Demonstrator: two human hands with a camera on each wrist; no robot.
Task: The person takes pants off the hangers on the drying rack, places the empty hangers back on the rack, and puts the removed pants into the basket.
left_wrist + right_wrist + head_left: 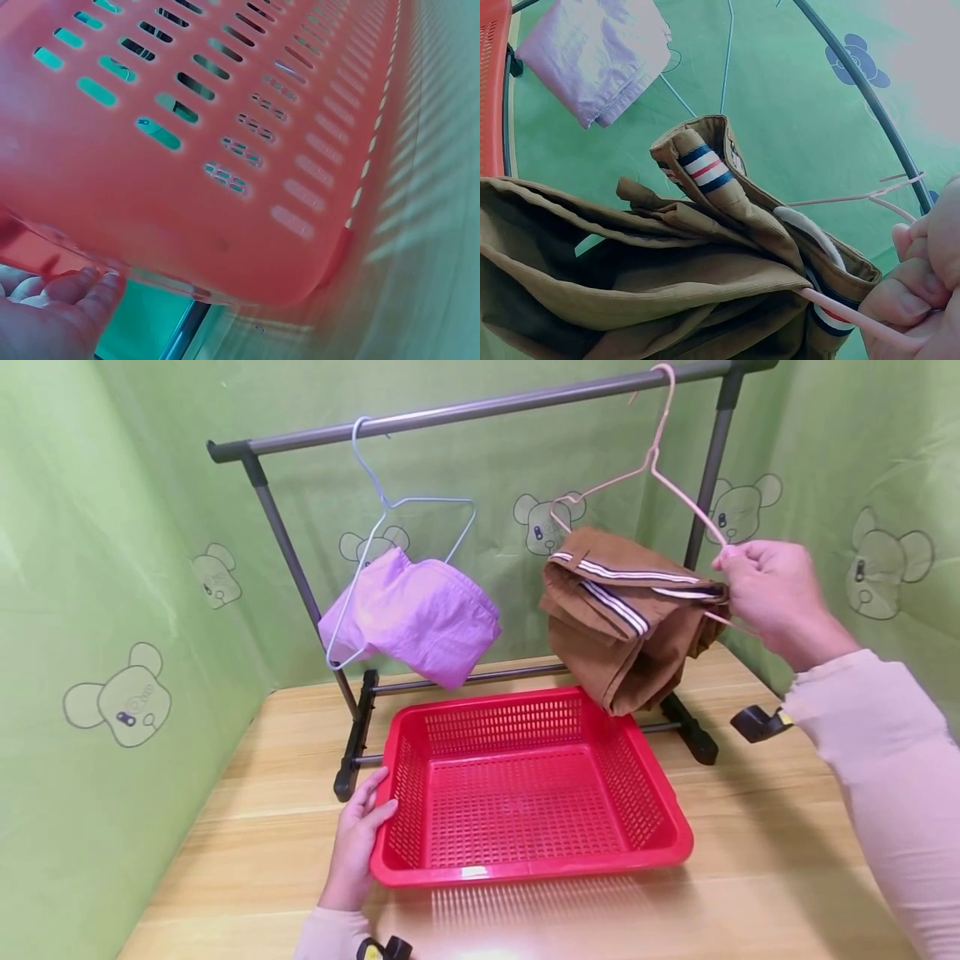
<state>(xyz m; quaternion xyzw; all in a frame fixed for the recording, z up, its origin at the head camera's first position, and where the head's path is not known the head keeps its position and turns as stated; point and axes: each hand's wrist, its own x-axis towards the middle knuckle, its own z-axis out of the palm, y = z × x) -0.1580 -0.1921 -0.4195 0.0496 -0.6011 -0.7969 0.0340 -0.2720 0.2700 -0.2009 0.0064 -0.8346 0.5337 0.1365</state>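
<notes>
On the right, brown pants (pixel 622 602) with striped trim are folded over a pink hanger (pixel 655 447), which hooks onto the rail. My right hand (pixel 776 597) pinches the hanger's right side beside the folded pants. Seen from the right wrist, its curled fingers (pixel 907 292) are around the pink wire at the pants' edge. A red plastic basket (pixel 532 867) stands on the table, and my left hand (pixel 356 839) grips its left rim. The left wrist view shows fingertips at that rim (pixel 161 277), next to the slotted basket wall.
A grey metal rack with a top rail (pixel 487 410) stands behind the basket, its black feet (pixel 352 760) on the wooden table (pixel 247 827). Lilac folded clothing (pixel 420 610) hangs on a blue hanger (pixel 386 503) at left. Green cloth (pixel 465 468) surrounds the table.
</notes>
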